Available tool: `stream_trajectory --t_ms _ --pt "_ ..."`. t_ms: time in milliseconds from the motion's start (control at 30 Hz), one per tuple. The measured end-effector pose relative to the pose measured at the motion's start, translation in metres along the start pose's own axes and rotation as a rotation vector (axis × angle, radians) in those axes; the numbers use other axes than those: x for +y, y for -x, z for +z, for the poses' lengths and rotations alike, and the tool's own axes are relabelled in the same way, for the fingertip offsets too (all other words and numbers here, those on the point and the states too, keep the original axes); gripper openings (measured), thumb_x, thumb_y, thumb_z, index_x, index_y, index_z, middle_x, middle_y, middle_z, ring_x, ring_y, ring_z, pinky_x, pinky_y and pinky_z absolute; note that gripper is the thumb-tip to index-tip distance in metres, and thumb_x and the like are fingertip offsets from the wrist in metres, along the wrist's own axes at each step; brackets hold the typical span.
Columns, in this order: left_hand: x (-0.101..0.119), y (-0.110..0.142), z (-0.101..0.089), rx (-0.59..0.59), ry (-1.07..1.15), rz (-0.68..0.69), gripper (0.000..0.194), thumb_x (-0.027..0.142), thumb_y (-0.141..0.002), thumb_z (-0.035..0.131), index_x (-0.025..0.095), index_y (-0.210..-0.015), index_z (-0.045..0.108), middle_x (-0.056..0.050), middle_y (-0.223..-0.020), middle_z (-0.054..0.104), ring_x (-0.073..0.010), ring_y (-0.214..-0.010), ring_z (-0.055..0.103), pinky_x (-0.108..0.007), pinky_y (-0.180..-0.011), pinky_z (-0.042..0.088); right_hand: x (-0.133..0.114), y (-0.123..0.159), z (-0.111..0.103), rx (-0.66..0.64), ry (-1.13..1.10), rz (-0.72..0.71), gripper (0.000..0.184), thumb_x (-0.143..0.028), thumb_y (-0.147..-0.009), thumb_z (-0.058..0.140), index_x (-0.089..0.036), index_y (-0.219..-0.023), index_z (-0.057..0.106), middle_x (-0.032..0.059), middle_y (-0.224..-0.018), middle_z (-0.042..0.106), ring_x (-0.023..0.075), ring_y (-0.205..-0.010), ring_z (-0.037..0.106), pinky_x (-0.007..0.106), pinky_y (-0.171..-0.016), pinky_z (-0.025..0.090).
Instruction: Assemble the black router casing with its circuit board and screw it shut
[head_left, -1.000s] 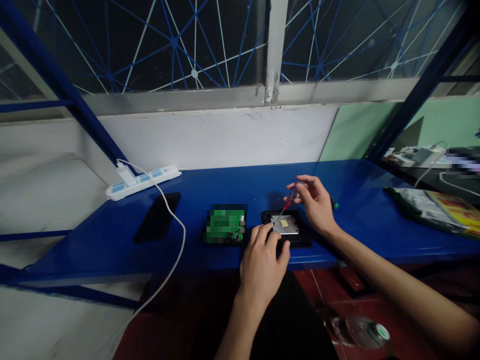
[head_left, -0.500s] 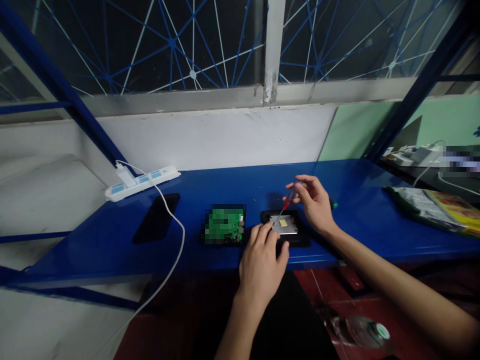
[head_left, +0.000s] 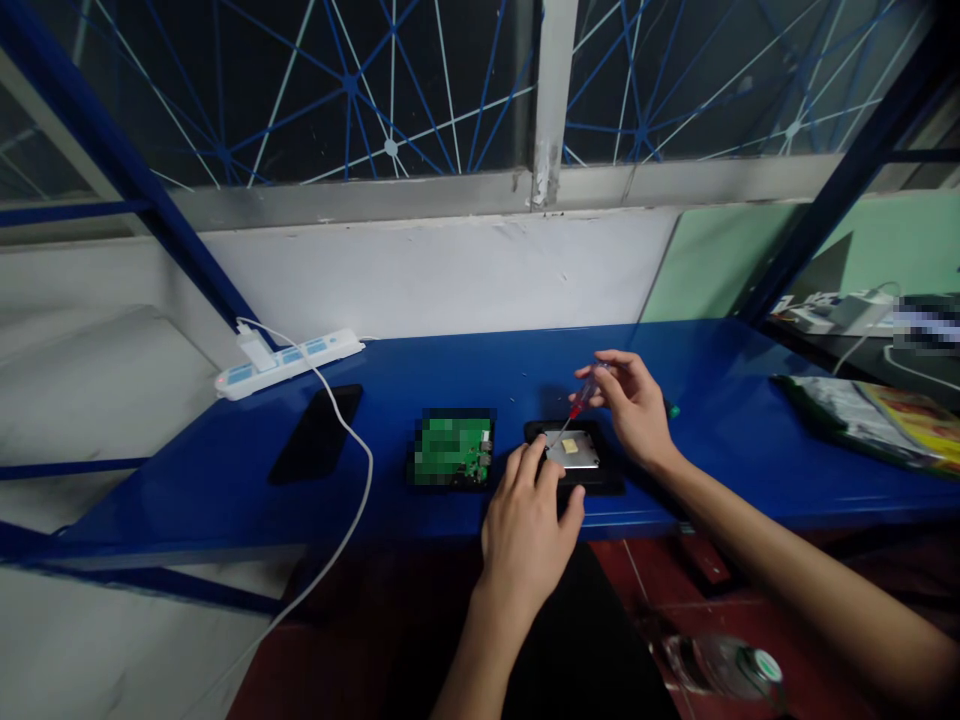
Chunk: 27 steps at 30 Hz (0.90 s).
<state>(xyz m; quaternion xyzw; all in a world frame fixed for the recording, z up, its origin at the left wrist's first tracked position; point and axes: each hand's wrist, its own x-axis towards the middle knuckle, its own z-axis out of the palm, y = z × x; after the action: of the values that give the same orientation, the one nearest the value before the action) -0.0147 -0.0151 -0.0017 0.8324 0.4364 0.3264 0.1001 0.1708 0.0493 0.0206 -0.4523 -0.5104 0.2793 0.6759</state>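
Note:
My right hand [head_left: 630, 405] grips the clear handle of a screwdriver [head_left: 576, 410] with a red collar. Its thin shaft slants down and left to the left part of a silver metal plate [head_left: 585, 458]. A small pale yellow square pad [head_left: 571, 446] sits on that plate, which lies in a black case [head_left: 611, 480]. My left hand [head_left: 529, 520] rests at the case's left and near side, fingers stretched out and fingertips by the screwdriver's tip. The tip itself is too small to make out. Left of the case lies a green circuit board [head_left: 454, 450], partly pixelated.
A black phone [head_left: 315, 435] and a white power strip [head_left: 315, 350] with a trailing cable [head_left: 367, 470] lie on the left of the blue table [head_left: 420, 370]. A colourful packet [head_left: 885, 420] lies at the right. A plastic bottle [head_left: 720, 665] is on the floor below.
The whole view shifts slightly to the right. Both hands and the screwdriver keep nearly the same position over the plate.

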Motion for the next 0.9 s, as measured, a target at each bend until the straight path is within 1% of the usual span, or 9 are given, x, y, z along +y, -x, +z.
stream_trajectory --t_ms 300,367,500,567,733,900 --pt "-0.001 0.002 0.000 0.026 0.042 -0.023 0.011 0.023 -0.093 0.063 0.023 -0.102 0.058 -0.009 -0.134 0.058 -0.0284 -0.125 0.056 -0.046 -0.095 0.058 -0.002 -0.001 0.000 0.020 -0.027 0.005 0.029 -0.045 -0.089 0.067 -0.026 -0.108 0.057 0.0009 -0.093 0.072 0.0150 -0.066 0.073 0.028 -0.057 0.059" --pt "-0.003 0.003 0.000 0.075 0.085 -0.030 0.011 0.021 -0.093 0.061 0.022 -0.104 0.058 -0.009 -0.130 0.060 -0.0280 -0.123 0.057 -0.045 -0.096 0.057 -0.003 -0.001 0.000 0.027 -0.018 0.003 0.029 -0.045 -0.089 0.067 -0.026 -0.108 0.057 0.0008 -0.093 0.072 0.0152 -0.066 0.073 0.028 -0.057 0.059" --pt "-0.005 0.002 -0.001 0.228 0.186 -0.062 0.012 0.014 -0.094 0.056 0.021 -0.104 0.056 -0.008 -0.113 0.064 -0.0252 -0.111 0.060 -0.043 -0.095 0.053 -0.005 0.002 0.004 0.005 0.001 -0.050 0.025 -0.043 -0.092 0.063 -0.027 -0.110 0.056 0.0010 -0.094 0.072 0.0148 -0.067 0.072 0.030 -0.058 0.060" --pt "-0.006 0.001 -0.002 0.262 0.220 -0.083 0.013 0.011 -0.093 0.054 0.021 -0.101 0.056 -0.007 -0.106 0.064 -0.0244 -0.105 0.061 -0.042 -0.092 0.053 -0.006 0.002 0.009 -0.021 0.011 -0.088 0.023 -0.041 -0.094 0.061 -0.027 -0.111 0.055 0.0013 -0.095 0.072 0.0143 -0.066 0.071 0.031 -0.060 0.060" --pt "-0.006 -0.002 -0.003 0.271 0.221 -0.101 0.012 0.010 -0.091 0.053 0.021 -0.088 0.054 -0.006 -0.098 0.063 -0.0241 -0.098 0.060 -0.040 -0.087 0.051 -0.006 0.002 0.023 -0.099 0.029 -0.147 0.021 -0.036 -0.095 0.059 -0.028 -0.114 0.054 0.0021 -0.099 0.071 0.0140 -0.069 0.070 0.033 -0.063 0.058" --pt "-0.004 -0.002 -0.001 0.253 0.176 -0.113 0.014 0.009 -0.090 0.053 0.022 -0.086 0.053 -0.005 -0.090 0.061 -0.0239 -0.092 0.058 -0.039 -0.082 0.050 -0.005 0.003 0.028 -0.117 0.097 -0.170 0.022 -0.037 -0.096 0.058 -0.028 -0.116 0.055 0.0018 -0.099 0.071 0.0139 -0.068 0.067 0.035 -0.068 0.058"
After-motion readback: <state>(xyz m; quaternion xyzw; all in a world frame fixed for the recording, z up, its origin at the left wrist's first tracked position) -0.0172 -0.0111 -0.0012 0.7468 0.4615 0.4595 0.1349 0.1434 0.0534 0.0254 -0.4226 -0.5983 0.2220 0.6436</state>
